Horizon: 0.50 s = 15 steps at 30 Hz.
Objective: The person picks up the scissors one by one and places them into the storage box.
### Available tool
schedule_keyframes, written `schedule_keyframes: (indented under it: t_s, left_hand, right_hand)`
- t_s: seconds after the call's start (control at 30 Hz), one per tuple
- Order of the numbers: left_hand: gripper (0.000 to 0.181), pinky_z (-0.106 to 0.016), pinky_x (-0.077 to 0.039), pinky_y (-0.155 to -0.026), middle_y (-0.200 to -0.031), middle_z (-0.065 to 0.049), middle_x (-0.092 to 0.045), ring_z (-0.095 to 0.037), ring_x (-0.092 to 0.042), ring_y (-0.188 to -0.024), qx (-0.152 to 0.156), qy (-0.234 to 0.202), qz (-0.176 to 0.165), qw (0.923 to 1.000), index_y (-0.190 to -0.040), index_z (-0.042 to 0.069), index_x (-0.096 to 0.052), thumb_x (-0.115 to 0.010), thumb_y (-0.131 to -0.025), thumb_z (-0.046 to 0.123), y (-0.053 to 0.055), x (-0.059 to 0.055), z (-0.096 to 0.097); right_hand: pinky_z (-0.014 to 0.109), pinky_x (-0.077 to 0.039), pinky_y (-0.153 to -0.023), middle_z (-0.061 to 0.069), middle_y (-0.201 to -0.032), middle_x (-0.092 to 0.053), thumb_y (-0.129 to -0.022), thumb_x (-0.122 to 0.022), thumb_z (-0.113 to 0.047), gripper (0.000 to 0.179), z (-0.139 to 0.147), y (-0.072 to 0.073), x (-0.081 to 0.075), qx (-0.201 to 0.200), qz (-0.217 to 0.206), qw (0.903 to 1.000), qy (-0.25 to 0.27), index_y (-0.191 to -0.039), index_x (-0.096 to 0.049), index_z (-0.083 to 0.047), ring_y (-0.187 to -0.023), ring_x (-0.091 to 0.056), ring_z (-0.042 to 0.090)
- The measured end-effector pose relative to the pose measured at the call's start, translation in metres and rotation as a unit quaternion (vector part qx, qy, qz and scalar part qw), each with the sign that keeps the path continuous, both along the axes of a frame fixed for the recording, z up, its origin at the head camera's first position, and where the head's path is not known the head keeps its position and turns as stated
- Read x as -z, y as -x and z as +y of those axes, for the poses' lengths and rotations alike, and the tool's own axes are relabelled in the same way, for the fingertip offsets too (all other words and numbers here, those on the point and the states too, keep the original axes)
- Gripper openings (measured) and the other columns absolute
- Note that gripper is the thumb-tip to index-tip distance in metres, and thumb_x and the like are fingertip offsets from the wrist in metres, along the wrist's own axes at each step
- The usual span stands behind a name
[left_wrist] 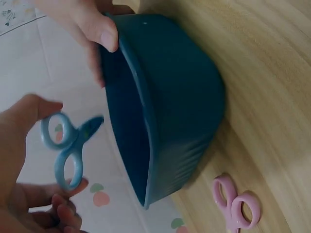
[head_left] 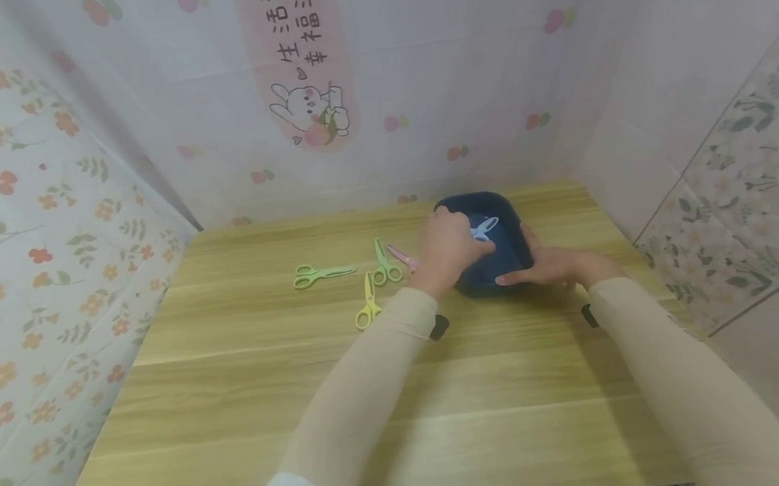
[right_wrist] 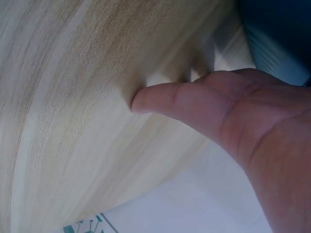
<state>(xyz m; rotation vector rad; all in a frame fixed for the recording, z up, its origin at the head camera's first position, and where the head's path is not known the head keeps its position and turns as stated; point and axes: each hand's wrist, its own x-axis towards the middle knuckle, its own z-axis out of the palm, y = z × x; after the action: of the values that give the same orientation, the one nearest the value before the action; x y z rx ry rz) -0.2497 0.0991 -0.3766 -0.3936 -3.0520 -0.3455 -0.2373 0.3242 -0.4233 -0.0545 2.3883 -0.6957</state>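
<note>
My left hand (head_left: 451, 244) reaches over a dark blue plastic bin (head_left: 512, 216). It holds light blue scissors (head_left: 485, 229) by their handle loops, the thumb on one loop and a finger on the other, as the left wrist view shows; the blade part of the scissors (left_wrist: 77, 141) points toward the mouth of the bin (left_wrist: 184, 73). My right hand (head_left: 550, 265) grips the bin's right side, its thumb over the rim and its fingers outside. In the right wrist view only part of the right hand (right_wrist: 233, 111) shows, near the wooden surface.
Left of the bin lie pink scissors (head_left: 399, 256), partly behind my left hand, two green pairs, one upright-pointing (head_left: 385, 263) and one sideways (head_left: 322, 273), and yellow scissors (head_left: 369, 302). Patterned curtains (head_left: 389, 91) border the wooden table (head_left: 239, 394) at the back and sides.
</note>
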Motion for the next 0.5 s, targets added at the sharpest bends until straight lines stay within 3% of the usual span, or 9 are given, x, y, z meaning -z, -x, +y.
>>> schedule_keyframes:
  t_s: [0.3, 0.5]
  left_hand:
    - [0.058, -0.044, -0.058, -0.104, -0.134, -0.005, -0.067, -0.022, -0.062, -0.126, 0.072, 0.046, -0.044, 0.9954, -0.119, 0.018, -0.078, -0.080, -0.084, 0.065, 0.000, 0.014, 0.001]
    - [0.059, -0.045, -0.058, -0.106, -0.139, -0.005, -0.065, -0.023, -0.060, -0.132, 0.095, 0.061, -0.066, 0.9915, -0.124, 0.018, -0.076, -0.080, -0.087, 0.064, -0.003, 0.020, 0.002]
  right_hand:
    - [0.076, -0.054, -0.094, 0.042, -0.170, 0.008, -0.088, -0.068, -0.076, 0.145, -0.002, 0.001, 0.000, -0.003, 0.004, 1.0000, -0.001, -0.151, 0.050, -0.018, -0.144, -0.035, 0.070]
    - [0.076, -0.054, -0.093, 0.042, -0.170, 0.008, -0.088, -0.068, -0.077, 0.146, -0.001, 0.002, 0.002, -0.005, 0.000, 1.0000, 0.001, -0.151, 0.050, -0.018, -0.144, -0.036, 0.070]
